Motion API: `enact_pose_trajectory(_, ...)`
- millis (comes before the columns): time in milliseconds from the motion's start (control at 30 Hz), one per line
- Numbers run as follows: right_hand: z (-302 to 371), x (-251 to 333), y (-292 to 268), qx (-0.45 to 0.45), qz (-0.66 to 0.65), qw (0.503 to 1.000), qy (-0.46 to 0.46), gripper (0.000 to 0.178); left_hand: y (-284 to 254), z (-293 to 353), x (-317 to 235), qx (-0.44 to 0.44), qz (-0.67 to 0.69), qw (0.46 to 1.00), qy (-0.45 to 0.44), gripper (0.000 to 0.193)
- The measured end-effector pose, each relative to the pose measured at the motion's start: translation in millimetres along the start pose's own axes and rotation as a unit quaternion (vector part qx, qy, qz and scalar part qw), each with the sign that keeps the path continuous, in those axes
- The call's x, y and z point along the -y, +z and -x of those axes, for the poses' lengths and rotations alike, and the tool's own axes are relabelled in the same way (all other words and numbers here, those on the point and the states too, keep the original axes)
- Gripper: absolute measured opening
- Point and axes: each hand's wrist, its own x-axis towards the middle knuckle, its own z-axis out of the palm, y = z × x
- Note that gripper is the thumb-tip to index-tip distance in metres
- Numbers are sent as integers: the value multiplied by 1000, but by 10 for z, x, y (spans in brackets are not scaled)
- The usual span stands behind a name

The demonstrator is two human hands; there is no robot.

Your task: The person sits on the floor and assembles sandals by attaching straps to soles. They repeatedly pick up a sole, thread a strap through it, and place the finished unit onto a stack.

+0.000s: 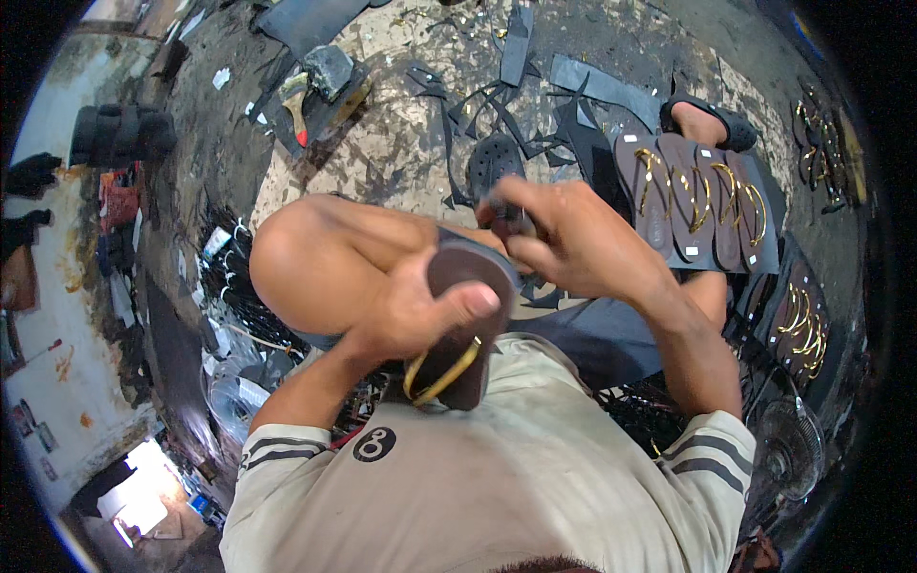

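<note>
My left hand (411, 310) grips a brown flip-flop (468, 368) with a gold strap. Its thumb lies across the footbed, and the strap end points down against my shirt. At the sandal's rounded far end, my right hand (564, 234) is closed around a small dark tool (511, 222); motion blur hides its exact kind. A strip of dark sole material shows along the sandal's far edge, close to the right hand. My bent left knee (296, 258) is beside the left hand.
Several brown sandals with gold straps (693, 201) lie in a row on the right, with more (802, 329) below them. A paintbrush (296, 107) rests on a dark board. Dark offcuts (497, 105) litter the floor ahead. A fan (788, 444) stands at lower right.
</note>
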Motion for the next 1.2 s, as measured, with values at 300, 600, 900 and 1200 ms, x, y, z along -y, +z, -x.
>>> enact_pose_trajectory(300, 255, -61, -91, -155, -297, 931, 146, 29, -187, -424, 190, 68, 395, 916, 23, 64)
enact_pose_trajectory(600, 172, 96, 471, -346, -367, 858, 91, 28, 399, -758, 114, -190, 365, 888, 205, 48)
enact_pose_trajectory(900, 538, -616, 1175, -353, 60, 931, 77, 34, 317, -730, 213, -332, 421, 834, 129, 41)
enact_pose_trajectory(1200, 247, -244, 468, -67, -97, 990, 81, 29, 135, -366, 911, -228, 347, 906, 85, 44)
